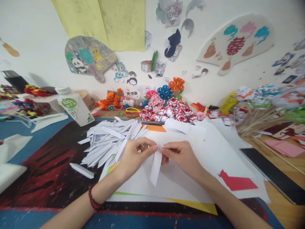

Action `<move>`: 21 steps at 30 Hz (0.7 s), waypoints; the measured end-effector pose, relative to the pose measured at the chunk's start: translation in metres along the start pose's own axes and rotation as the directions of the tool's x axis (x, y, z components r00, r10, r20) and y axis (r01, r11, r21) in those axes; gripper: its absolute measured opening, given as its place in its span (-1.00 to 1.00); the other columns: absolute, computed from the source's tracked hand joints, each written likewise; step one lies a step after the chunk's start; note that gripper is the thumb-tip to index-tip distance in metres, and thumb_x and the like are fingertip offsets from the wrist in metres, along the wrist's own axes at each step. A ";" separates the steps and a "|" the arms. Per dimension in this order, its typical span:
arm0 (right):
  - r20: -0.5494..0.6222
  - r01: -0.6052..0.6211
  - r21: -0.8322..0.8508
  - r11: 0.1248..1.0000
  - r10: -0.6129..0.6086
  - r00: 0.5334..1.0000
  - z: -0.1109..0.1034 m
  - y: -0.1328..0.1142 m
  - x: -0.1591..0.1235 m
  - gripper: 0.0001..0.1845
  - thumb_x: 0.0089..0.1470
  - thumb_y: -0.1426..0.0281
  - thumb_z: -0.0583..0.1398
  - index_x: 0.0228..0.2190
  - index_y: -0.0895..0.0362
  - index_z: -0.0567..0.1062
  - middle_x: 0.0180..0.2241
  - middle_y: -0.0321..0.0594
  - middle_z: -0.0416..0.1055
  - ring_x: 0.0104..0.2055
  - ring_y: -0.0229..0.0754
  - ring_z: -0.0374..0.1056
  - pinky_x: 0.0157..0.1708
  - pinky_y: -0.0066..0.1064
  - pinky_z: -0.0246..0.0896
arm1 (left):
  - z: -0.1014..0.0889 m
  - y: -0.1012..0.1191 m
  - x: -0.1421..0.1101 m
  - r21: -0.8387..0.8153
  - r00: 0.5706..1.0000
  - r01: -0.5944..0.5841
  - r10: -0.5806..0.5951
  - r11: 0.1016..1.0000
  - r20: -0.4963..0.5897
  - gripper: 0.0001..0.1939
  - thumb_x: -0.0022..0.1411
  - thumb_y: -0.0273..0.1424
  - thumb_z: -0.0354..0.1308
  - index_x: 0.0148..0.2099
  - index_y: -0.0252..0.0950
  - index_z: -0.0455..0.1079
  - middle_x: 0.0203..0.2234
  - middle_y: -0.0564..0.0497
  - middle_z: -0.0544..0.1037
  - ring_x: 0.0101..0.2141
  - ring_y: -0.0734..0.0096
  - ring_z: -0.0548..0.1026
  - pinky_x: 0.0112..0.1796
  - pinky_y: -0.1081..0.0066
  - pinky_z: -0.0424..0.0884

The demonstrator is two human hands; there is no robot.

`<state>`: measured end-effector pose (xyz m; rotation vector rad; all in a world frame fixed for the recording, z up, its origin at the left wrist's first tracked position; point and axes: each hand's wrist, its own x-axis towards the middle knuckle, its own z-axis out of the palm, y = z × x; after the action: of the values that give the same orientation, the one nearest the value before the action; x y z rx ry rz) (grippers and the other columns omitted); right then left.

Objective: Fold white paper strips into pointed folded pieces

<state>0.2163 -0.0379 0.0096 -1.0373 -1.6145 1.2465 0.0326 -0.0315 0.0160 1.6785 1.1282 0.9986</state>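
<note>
"What's on the wall (33,28)?"
"A fan (91,57) with a panda (78,65). Yellow paper (122,25) is above it."
"Any more?"
"Another fan (222,46), on the right, with red marks (235,46) in the middle."
"What's by the wall?"
"Red and white flowers (170,111). Blue ones (164,92) and orange ones (176,85) are just behind."
"And on the left?"
"A white bottle (77,108) with a green label (69,103)."

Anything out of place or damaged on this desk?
Nothing looks spilled. One white paper strip lies alone on the dark mat, apart from the heap of strips. The red paper scrap has a jagged left end, perhaps torn or roughly cut.
</note>
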 end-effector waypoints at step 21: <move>-0.013 -0.021 0.058 0.998 0.022 1.000 0.001 -0.007 -0.002 -0.70 0.04 0.25 0.24 -0.59 0.19 0.53 -0.62 -0.24 0.46 -0.55 -0.29 0.35 -0.47 -0.47 0.30 | -0.004 0.002 0.000 0.023 1.000 0.000 0.000 1.000 -0.011 -0.80 0.18 -0.24 0.19 -0.33 -0.29 0.46 -0.51 0.09 0.44 -0.50 0.54 0.26 -0.43 0.48 0.18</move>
<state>0.2153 -0.0413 0.0157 -1.0278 -1.5520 1.2901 0.0297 -0.0314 0.0190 1.6931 1.1504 0.9998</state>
